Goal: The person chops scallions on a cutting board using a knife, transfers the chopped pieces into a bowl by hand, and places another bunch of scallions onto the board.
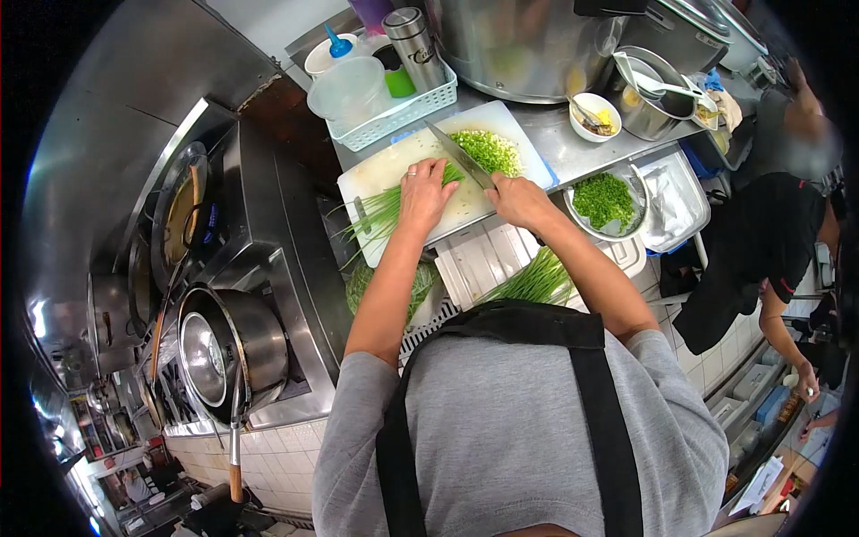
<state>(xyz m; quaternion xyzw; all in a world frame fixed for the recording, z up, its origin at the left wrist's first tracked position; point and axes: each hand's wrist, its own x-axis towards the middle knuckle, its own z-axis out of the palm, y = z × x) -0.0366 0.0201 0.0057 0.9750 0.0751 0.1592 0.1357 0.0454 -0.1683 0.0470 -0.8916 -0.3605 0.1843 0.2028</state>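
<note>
My left hand (pixel 426 191) is closed over a bunch of green chives (pixel 383 210) lying on the white cutting board (pixel 365 176). My right hand (pixel 521 202) grips the handle of a large knife (pixel 461 155), whose blade points away and to the left, beside my left fingers. Just right of the blade is a heap of chopped chives (pixel 488 150). More chopped greens fill a round metal bowl (pixel 605 200) right of the board. Long uncut chives (pixel 534 279) rest below the board, close to my body.
A blue basket (pixel 396 123) with containers and a flask stands behind the board, near a big steel pot (pixel 523 49). A small white bowl (pixel 594 117) sits at right. Pans (pixel 234 345) are on the stove at left. Another person (pixel 761 242) is at far right.
</note>
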